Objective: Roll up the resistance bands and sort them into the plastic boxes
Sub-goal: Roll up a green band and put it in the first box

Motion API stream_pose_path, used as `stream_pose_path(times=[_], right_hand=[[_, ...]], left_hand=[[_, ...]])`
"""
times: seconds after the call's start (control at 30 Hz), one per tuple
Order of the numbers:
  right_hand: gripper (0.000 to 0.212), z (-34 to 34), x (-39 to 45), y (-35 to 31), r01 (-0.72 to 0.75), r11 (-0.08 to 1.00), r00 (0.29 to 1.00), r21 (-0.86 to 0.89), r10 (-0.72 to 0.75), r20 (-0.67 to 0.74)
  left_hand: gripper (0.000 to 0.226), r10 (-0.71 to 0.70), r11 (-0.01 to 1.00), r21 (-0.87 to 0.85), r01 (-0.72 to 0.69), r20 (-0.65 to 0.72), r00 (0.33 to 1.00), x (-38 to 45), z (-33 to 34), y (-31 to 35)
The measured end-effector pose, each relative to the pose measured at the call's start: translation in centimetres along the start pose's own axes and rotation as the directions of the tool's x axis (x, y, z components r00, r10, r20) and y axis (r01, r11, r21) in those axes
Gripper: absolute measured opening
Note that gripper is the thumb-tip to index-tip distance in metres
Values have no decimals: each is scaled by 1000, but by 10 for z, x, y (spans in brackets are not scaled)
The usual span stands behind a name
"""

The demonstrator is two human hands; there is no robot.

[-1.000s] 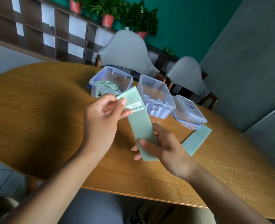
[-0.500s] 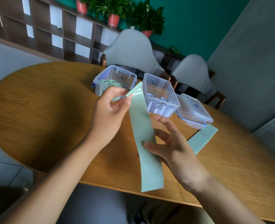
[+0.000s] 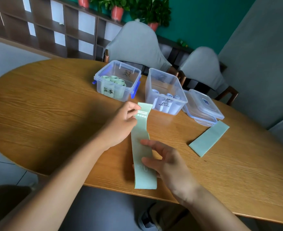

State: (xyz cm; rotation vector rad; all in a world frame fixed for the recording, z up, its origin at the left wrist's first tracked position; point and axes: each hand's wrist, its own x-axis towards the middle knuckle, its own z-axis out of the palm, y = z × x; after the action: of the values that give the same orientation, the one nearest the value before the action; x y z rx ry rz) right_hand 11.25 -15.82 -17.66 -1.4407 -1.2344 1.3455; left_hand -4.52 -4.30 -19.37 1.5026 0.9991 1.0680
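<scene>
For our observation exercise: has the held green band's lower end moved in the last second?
Yes. The held green band ended well inside the table before; now its lower end reaches the near edge, toward the person.

Bare table (image 3: 45,114) lies open leftward — two boxes (image 3: 118,80) and stacked lids (image 3: 204,107) block the far side.

Lit softly and evenly, daylight-like, moderately bright. Cast broad soft shadows of both arms leftward across the counter (image 3: 37,104). Showed faint sheen on the wood near the plastic boxes (image 3: 166,90). Bowed straight lines at the edges, wide-angle. Smeared slightly by motion around the right hand (image 3: 169,165).
</scene>
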Motion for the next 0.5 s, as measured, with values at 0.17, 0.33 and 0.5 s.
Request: stream_pose_path(times=[0.17,0.33,0.5], right_hand=[[44,3,4,7,-13,998,1000,69,12,20],[48,1,9,10,11,999,999,38,-12,35],[58,-3,11,11,57,996,996,-71,-52,71]], left_hand=[[45,1,998,56,1,-38,999,1,0,-2],[41,3,985,170,13,-95,995,-6,-1,-5],[40,29,957,290,-10,-61,998,-24,0,-1]])
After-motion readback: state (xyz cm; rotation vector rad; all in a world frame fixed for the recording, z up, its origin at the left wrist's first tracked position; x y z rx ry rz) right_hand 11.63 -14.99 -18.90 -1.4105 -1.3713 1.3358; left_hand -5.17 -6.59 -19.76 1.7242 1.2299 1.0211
